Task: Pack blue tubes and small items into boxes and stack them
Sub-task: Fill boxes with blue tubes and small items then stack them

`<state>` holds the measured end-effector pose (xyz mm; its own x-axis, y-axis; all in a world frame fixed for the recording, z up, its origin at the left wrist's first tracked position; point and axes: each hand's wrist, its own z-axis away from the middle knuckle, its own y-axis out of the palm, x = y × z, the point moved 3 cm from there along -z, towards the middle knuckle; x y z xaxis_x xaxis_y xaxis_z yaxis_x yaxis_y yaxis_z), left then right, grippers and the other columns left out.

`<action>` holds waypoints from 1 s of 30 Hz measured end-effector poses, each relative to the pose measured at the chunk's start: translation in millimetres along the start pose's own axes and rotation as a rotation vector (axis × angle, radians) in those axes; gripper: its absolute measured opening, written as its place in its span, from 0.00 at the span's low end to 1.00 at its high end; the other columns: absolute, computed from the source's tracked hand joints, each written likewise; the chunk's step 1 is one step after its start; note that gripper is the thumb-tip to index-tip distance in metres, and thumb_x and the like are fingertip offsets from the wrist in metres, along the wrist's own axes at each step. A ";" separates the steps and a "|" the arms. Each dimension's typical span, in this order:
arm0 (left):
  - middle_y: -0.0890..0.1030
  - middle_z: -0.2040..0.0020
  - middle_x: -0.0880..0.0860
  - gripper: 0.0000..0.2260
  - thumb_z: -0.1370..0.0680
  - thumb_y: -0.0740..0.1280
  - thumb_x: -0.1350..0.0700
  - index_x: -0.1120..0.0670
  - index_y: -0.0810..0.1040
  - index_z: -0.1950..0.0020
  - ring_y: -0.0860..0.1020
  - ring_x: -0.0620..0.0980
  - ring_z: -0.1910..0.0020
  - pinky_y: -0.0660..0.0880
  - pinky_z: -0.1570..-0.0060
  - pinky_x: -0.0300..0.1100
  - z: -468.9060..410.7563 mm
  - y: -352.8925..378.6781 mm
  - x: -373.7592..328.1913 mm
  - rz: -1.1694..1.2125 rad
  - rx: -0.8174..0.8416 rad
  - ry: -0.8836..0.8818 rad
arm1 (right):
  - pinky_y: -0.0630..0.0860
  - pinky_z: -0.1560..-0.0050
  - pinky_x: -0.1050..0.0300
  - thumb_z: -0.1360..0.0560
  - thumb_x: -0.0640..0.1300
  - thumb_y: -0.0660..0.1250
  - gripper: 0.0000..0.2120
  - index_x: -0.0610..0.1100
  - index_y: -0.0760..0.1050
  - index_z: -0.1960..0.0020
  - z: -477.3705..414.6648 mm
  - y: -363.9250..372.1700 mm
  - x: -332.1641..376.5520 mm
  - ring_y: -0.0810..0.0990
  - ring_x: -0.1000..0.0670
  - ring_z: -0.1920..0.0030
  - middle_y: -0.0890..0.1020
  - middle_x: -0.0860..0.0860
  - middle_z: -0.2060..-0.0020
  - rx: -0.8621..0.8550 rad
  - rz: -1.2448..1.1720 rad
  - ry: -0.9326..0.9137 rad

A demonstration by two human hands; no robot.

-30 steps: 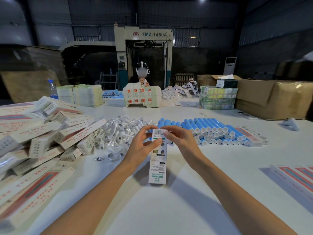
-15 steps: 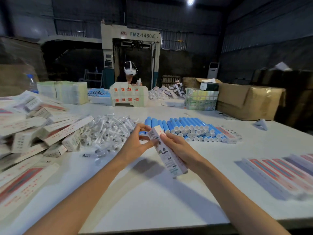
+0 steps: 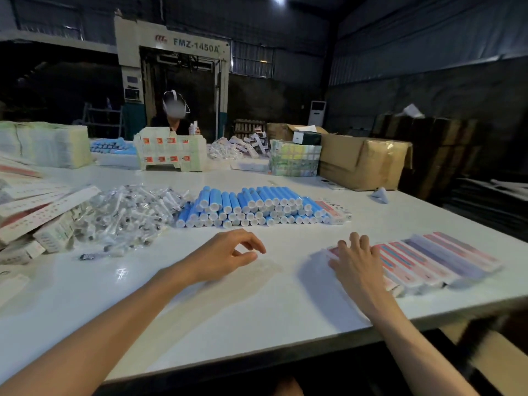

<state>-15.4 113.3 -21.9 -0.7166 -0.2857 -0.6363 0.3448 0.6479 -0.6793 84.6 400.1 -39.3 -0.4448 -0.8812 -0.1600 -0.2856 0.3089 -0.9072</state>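
White worktop (image 3: pixel 257 304) spreads across a dim warehouse. At its near right, the right hand (image 3: pixel 357 261) lies palm down with fingers straight and slightly spread, pressing on the end box (image 3: pixel 321 254), which is blurred. That box is the leftmost of a row of boxes (image 3: pixel 440 258) that lie flat with long sides touching and red and blue stripes facing up, close to the worktop's front edge.

The left hand (image 3: pixel 228 255) is well apart from the right, near the middle of the worktop. It is palm down with fingers loosely curled and thumb tip close to the forefinger, and it holds nothing. Whether it touches the surface I cannot tell.

Beyond both hands the blue tubes (image 3: pixel 251 207) lie heaped in layers, white caps toward the camera. A lone box (image 3: pixel 335 210) lies against the heap's right end. Touching the left end is a pile of small items (image 3: pixel 128 215) in clear wrappers. Further left is a loose box heap (image 3: pixel 37 212), white with red print.

On the far side a person (image 3: pixel 174 110) sits behind a stacked block (image 3: pixel 171 152) of pale boxes. More tubes (image 3: pixel 111 145) lie to its left, beside a pale stack (image 3: pixel 45 144). To its right stand a wrapped bundle (image 3: pixel 294 158) and a brown carton (image 3: pixel 363 161). Behind the person rises a machine (image 3: pixel 171 47) marked FMZ-1450A.
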 end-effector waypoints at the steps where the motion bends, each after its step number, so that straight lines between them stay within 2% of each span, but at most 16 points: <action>1: 0.83 0.41 0.44 0.07 0.16 0.70 0.57 0.47 0.84 0.41 0.80 0.41 0.40 0.76 0.47 0.30 -0.1 0.3 -0.4 0.002 0.002 0.001 | 0.69 0.35 0.48 0.15 0.57 0.57 0.18 0.48 0.72 0.31 1.0 3.4 -4.3 0.69 0.44 0.33 0.71 0.48 0.34 0.005 0.004 -0.001; 8: 0.83 0.42 0.42 0.07 0.16 0.70 0.56 0.45 0.85 0.43 0.80 0.40 0.40 0.76 0.46 0.31 -3.6 0.8 -5.1 -0.020 0.016 0.002 | 0.70 0.39 0.50 0.15 0.57 0.55 0.17 0.49 0.72 0.34 8.1 9.9 -26.4 0.73 0.45 0.36 0.75 0.50 0.38 -0.046 0.008 0.094; 14: 0.84 0.42 0.44 0.07 0.16 0.70 0.57 0.47 0.85 0.42 0.80 0.41 0.40 0.76 0.46 0.30 -2.4 3.7 -6.2 -0.022 0.042 -0.025 | 0.70 0.43 0.49 0.16 0.56 0.58 0.17 0.48 0.76 0.36 8.3 13.1 -27.5 0.76 0.44 0.39 0.78 0.49 0.41 -0.087 0.043 0.114; 18: 0.85 0.43 0.42 0.07 0.16 0.70 0.57 0.47 0.85 0.42 0.81 0.41 0.43 0.76 0.47 0.30 -0.5 1.4 -2.2 -0.042 0.040 -0.070 | 0.70 0.40 0.48 0.17 0.60 0.59 0.20 0.47 0.76 0.34 -3.5 3.1 -11.7 0.73 0.43 0.36 0.75 0.47 0.36 -0.110 0.030 0.069; 20: 0.85 0.44 0.41 0.07 0.16 0.70 0.57 0.46 0.85 0.42 0.81 0.41 0.45 0.75 0.48 0.30 0.9 -2.1 0.9 -0.079 0.030 -0.094 | 0.70 0.38 0.48 0.15 0.57 0.60 0.20 0.44 0.76 0.33 -11.9 -8.8 12.1 0.71 0.42 0.34 0.73 0.45 0.33 -0.145 -0.054 -0.012; 22: 0.85 0.45 0.41 0.07 0.16 0.70 0.56 0.46 0.85 0.43 0.81 0.40 0.46 0.75 0.49 0.30 3.4 -7.2 5.7 -0.125 0.013 -0.133 | 0.71 0.39 0.48 0.15 0.52 0.62 0.16 0.42 0.77 0.36 -18.4 -25.5 47.7 0.72 0.41 0.36 0.76 0.44 0.37 -0.191 -0.185 -0.129; 25: 0.85 0.48 0.41 0.07 0.17 0.70 0.55 0.43 0.84 0.44 0.81 0.40 0.50 0.75 0.49 0.33 10.8 -19.1 16.3 -0.209 -0.028 -0.236 | 0.76 0.48 0.46 0.16 0.44 0.62 0.09 0.40 0.78 0.46 -27.2 -52.0 112.8 0.77 0.40 0.45 0.81 0.43 0.49 -0.233 -0.465 -0.281; 28: 0.83 0.52 0.41 0.07 0.18 0.70 0.54 0.40 0.82 0.46 0.80 0.38 0.54 0.75 0.52 0.36 25.7 -39.1 27.5 -0.307 -0.108 -0.353 | 0.75 0.60 0.46 0.16 0.43 0.60 0.10 0.40 0.73 0.55 -32.8 -69.8 176.2 0.77 0.42 0.59 0.80 0.46 0.60 -0.183 -0.709 -0.404; 30: 0.82 0.54 0.40 0.06 0.18 0.70 0.52 0.39 0.80 0.46 0.79 0.37 0.55 0.75 0.53 0.38 40.2 -55.0 34.6 -0.351 -0.147 -0.429 | 0.72 0.64 0.47 0.17 0.43 0.61 0.11 0.40 0.73 0.57 -34.7 -75.0 211.5 0.76 0.43 0.64 0.79 0.46 0.64 -0.138 -0.826 -0.475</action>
<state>-34.8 39.4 -21.2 -0.4520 -0.7424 -0.4945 0.0207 0.5455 -0.8379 -17.5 203.0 8.4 0.3232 -0.8830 0.3403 -0.4652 -0.4614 -0.7554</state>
